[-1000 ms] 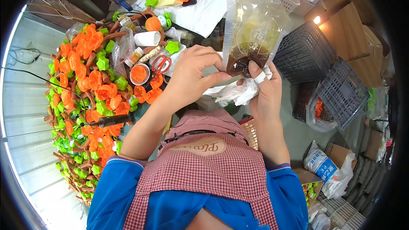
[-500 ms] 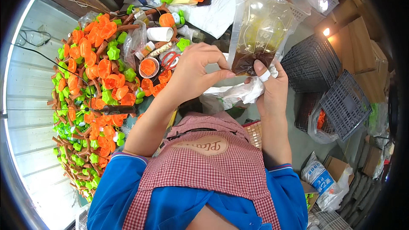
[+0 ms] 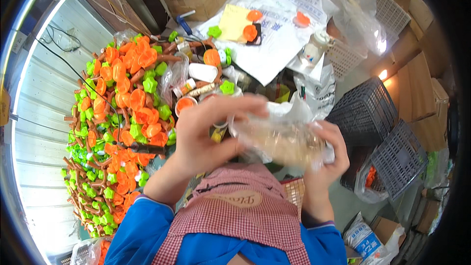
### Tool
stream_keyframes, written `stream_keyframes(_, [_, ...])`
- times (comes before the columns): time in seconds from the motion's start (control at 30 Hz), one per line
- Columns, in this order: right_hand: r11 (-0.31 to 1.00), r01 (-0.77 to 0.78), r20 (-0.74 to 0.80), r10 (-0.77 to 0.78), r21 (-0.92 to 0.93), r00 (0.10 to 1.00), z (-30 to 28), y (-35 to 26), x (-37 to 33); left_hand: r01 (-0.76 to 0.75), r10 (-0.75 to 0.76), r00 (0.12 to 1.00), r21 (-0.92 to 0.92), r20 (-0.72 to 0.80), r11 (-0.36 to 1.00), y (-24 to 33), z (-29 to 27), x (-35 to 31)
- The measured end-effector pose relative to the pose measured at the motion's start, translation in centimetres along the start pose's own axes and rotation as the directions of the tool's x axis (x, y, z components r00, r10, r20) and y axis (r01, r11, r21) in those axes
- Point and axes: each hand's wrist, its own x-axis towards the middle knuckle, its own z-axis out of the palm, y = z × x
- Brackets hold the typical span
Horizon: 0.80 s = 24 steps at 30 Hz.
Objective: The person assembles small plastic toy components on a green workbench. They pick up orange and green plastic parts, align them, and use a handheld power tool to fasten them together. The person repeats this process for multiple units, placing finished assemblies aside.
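A clear plastic pouch [image 3: 279, 142], smeared by motion, is held crosswise in front of my apron. My left hand [image 3: 203, 130] curls round its left end, thumb below and fingers above, all blurred. At the other end, my right hand [image 3: 328, 154] grips the pouch between thumb and fingers. Crumpled white plastic [image 3: 294, 110] shows just behind the pouch; I cannot make out whether it is attached. The pouch's contents are too blurred to tell.
To the left lies a big heap of orange cups [image 3: 137, 98], green star-shaped pieces [image 3: 150, 84] and brown branch-like pieces. A white cup [image 3: 202, 72] lies beyond my left hand. White sheeting [image 3: 274, 29] covers the far table, with a jar [image 3: 315, 48] on it. Dark crates [image 3: 365, 110] stand right.
The pouch, upright with dark liquid at its bottom before, is now lower and lies sideways. My left hand has moved down with it. The view has tilted, showing more of the far table.
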Motion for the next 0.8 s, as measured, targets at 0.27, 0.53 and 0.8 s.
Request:
stream_keyframes(0.27, [0.955, 0.296, 0.163, -0.291, -0.012, 0.943, -2.5, -3.7, 2.8, -0.432, 0.425, 0.902, -0.19, -0.077, 0.882, 1.8, -1.0, -0.2])
stream_keyframes(0.53, [0.819, 0.572, 0.155, -0.57, 0.036, 0.807, -2.7, -2.6, 4.8, -0.396, 0.4, 0.895, -0.062, 0.199, 0.916, 3.7, -4.1, -0.3])
stream_keyframes(0.8, [0.709, 0.699, -0.027, -0.704, -0.099, 0.71, -1.5, -2.8, 7.6, -0.431, 0.437, 0.892, 0.511, 0.116, 0.744, 6.5, -3.5, 1.1])
